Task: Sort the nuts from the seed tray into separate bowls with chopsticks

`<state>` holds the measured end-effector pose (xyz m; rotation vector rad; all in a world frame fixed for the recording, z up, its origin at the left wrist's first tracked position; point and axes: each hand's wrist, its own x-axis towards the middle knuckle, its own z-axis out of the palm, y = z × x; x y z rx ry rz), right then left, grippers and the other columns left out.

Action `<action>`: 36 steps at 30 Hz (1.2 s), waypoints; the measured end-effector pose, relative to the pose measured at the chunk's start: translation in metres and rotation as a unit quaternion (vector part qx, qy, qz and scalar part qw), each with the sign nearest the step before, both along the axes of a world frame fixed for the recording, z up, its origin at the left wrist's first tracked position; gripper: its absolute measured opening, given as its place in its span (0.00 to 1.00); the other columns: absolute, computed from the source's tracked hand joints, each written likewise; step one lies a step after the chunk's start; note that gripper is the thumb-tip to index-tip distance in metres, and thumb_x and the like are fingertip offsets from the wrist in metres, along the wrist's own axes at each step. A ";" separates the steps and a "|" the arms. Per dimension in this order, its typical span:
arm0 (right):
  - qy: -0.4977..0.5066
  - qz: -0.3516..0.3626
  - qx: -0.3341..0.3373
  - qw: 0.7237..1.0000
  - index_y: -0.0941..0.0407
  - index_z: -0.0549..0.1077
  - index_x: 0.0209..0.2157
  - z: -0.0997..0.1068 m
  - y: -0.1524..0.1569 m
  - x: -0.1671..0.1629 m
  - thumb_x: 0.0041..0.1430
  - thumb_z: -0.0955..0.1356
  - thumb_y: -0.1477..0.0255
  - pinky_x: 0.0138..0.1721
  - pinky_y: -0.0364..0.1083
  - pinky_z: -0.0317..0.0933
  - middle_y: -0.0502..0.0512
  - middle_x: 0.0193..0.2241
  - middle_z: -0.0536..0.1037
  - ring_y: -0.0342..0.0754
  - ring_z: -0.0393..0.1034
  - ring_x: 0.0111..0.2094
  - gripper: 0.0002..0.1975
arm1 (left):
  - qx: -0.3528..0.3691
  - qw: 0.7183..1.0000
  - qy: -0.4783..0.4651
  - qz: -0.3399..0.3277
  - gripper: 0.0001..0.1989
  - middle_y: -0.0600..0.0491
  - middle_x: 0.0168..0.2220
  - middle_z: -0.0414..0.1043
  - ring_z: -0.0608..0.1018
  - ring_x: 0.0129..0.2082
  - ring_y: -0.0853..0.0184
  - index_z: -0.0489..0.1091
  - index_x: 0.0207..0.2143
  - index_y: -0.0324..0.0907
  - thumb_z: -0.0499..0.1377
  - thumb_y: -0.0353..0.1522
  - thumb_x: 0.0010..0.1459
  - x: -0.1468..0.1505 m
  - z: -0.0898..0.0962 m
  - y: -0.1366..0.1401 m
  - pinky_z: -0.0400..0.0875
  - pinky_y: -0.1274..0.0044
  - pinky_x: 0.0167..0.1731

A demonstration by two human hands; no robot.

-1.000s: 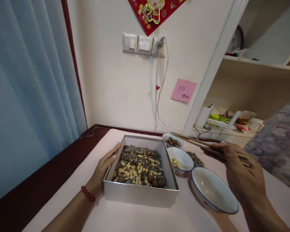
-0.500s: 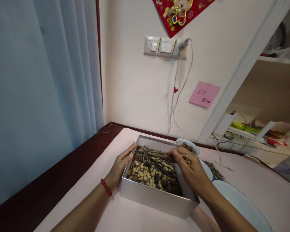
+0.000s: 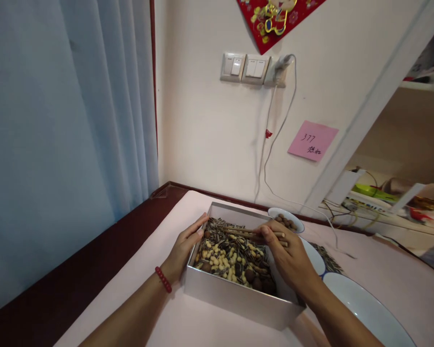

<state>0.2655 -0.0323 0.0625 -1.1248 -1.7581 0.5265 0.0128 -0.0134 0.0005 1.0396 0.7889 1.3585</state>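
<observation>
Nearest, a pale pink table covering (image 3: pixel 130 303) spreads out, and at lower right a large white bowl with a blue rim (image 3: pixel 363 306) is partly cut off. Left of it stands a rectangular, open-topped, silver-white box (image 3: pixel 235 298).

The left hand (image 3: pixel 183 250), above a red beaded bracelet (image 3: pixel 163 279), rests unclenched against the box's left side, fingers stretched, tips at the rim. The right hand (image 3: pixel 289 253) reaches over the right side, grasping slim brown wooden chopsticks (image 3: pixel 246 232) that point left; whether their tips touch anything cannot be told.

Inside, pale tan unshelled peanuts (image 3: pixel 220 262) and dark brown round nuts (image 3: pixel 257 283) lie nearer, striped grey seeds (image 3: pixel 217 226) farther back. Rightward, a second white bowl (image 3: pixel 315 258) shows partly behind the hand, beside a loose seed pile (image 3: pixel 329 260). Beyond, a smaller white bowl (image 3: pixel 299 223) holds small brown balls (image 3: pixel 285 221).

Last comes a cream wall (image 3: pixel 210 144) with a square pink note (image 3: pixel 313 140).
</observation>
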 end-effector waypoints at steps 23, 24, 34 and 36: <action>0.203 -0.347 0.102 0.910 0.58 0.77 0.35 -0.003 -0.061 0.192 0.52 0.72 0.46 0.34 0.50 0.77 0.57 0.32 0.79 0.51 0.78 0.31 0.27 | -0.013 0.997 0.076 0.025 0.30 0.54 0.68 0.58 0.64 0.66 0.49 0.70 0.60 0.52 0.65 0.46 0.55 -0.002 0.007 0.004 0.65 0.64 0.61; 0.205 -0.343 0.099 0.911 0.58 0.77 0.34 -0.006 -0.056 0.194 0.52 0.72 0.46 0.34 0.49 0.77 0.57 0.32 0.79 0.51 0.78 0.32 0.27 | -0.012 0.997 0.077 0.024 0.29 0.54 0.68 0.59 0.64 0.66 0.49 0.70 0.60 0.52 0.65 0.46 0.56 -0.002 0.008 0.004 0.65 0.65 0.61; 0.228 -0.233 0.093 0.941 0.56 0.77 0.36 0.026 -0.047 0.122 0.59 0.69 0.51 0.43 0.51 0.76 0.57 0.37 0.79 0.50 0.78 0.36 0.21 | -0.005 0.998 0.063 0.021 0.29 0.52 0.67 0.59 0.64 0.66 0.49 0.72 0.59 0.49 0.65 0.45 0.56 0.000 0.007 0.004 0.66 0.66 0.61; 0.217 -0.191 0.076 0.954 0.56 0.78 0.36 0.030 -0.044 0.097 0.60 0.69 0.51 0.41 0.50 0.76 0.57 0.36 0.80 0.50 0.78 0.36 0.21 | 0.000 0.998 0.058 0.016 0.28 0.52 0.68 0.58 0.63 0.66 0.50 0.72 0.59 0.49 0.64 0.44 0.57 0.000 0.006 0.002 0.65 0.65 0.61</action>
